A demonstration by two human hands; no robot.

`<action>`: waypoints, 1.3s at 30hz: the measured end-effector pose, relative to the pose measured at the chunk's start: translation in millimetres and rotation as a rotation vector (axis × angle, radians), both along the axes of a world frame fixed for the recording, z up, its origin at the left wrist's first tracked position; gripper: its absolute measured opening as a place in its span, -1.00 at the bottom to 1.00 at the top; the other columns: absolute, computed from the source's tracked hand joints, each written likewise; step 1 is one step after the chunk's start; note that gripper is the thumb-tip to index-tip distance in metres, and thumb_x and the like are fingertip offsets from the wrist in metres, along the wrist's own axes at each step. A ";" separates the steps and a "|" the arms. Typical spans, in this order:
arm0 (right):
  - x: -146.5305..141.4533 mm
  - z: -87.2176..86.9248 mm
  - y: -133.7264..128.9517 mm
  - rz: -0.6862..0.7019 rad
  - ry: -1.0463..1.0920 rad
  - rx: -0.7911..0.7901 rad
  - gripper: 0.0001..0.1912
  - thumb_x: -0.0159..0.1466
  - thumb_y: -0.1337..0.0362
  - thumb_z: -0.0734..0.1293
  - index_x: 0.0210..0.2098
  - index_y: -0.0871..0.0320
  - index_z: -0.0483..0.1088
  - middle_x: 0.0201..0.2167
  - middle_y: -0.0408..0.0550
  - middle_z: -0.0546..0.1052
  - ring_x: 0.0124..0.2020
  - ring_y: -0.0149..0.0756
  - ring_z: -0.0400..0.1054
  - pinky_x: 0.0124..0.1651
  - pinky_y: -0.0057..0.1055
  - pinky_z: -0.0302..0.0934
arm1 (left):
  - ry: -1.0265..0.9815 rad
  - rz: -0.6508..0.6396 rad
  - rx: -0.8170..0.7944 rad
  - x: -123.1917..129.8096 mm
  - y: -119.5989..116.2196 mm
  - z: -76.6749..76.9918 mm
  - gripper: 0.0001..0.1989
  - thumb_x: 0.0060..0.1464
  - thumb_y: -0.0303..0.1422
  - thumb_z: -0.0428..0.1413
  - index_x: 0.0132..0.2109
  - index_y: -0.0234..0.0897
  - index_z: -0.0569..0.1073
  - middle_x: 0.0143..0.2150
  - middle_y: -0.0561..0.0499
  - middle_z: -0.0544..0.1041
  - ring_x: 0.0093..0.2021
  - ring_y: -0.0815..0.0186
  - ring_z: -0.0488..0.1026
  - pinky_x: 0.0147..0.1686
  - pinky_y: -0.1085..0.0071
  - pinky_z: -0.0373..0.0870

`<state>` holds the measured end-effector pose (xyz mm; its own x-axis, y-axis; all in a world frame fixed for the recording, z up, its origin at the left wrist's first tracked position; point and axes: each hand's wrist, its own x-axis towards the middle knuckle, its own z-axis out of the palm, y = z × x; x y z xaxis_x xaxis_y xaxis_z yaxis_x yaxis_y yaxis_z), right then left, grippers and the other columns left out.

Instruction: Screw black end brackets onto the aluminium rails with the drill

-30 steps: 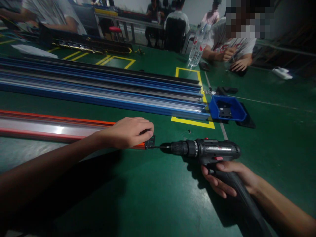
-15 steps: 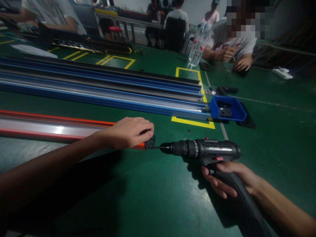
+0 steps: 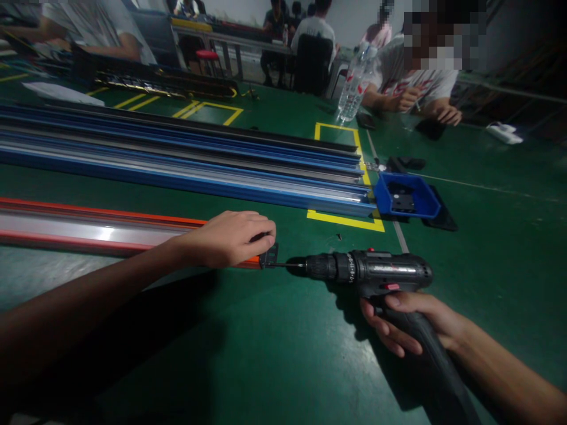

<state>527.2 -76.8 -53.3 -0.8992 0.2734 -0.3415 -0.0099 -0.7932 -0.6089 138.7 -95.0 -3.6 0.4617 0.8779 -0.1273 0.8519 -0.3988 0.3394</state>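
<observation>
My right hand [image 3: 407, 321] is wrapped round the grip of a black cordless drill [image 3: 372, 270], which lies level and points left. Its long thin bit [image 3: 286, 265] reaches a small black end bracket [image 3: 269, 256] at the right end of an orange-and-silver metal profile [image 3: 106, 227]. Over that end rests my left hand [image 3: 234, 239], fingers curled round the profile and beside the bracket. The profile lies on the green table [image 3: 283, 354]; its left end runs out of view. My palm hides the part of the profile beneath it.
Several blue and black profiles [image 3: 199, 165] lie side by side behind. A blue bin [image 3: 410, 198] with black plates stands at their right end. Farther back are a clear bottle [image 3: 354, 85], a white object [image 3: 505, 133] and a seated person [image 3: 411, 82].
My hands, the drill and the profile hold almost the same positions. Across the table, the seated person's hand has shifted slightly to the right.
</observation>
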 end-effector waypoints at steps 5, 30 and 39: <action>-0.6 0.4 -0.6 0.010 0.007 0.028 -0.68 0.35 0.16 0.37 -0.10 0.31 0.57 -0.38 0.00 0.54 -0.68 -0.55 0.33 -0.40 -0.49 0.43 | -0.001 0.001 0.001 -0.2 0.4 -0.5 -0.63 0.38 -0.12 -0.15 -0.10 -0.15 0.50 -0.16 -0.01 0.55 -0.15 0.21 0.44 -0.25 0.32 0.17; 0.3 -1.6 0.3 0.017 0.016 0.010 -0.67 0.36 0.16 0.35 -0.09 0.33 0.57 -0.37 0.01 0.55 -0.69 -0.56 0.32 -0.39 -0.48 0.44 | 0.007 -0.002 0.002 -0.1 -0.1 -0.3 -0.64 0.39 -0.12 -0.16 -0.10 -0.14 0.48 -0.15 0.01 0.54 -0.12 0.21 0.42 -0.23 0.30 0.16; -0.4 -1.0 0.1 0.019 0.027 0.029 -0.66 0.37 0.15 0.35 -0.07 0.31 0.56 -0.33 0.05 0.57 -0.68 -0.56 0.33 -0.38 -0.48 0.44 | 0.005 -0.004 0.010 -0.3 0.2 -0.6 -0.63 0.39 -0.12 -0.15 -0.10 -0.15 0.49 -0.16 0.00 0.54 -0.13 0.22 0.43 -0.23 0.32 0.17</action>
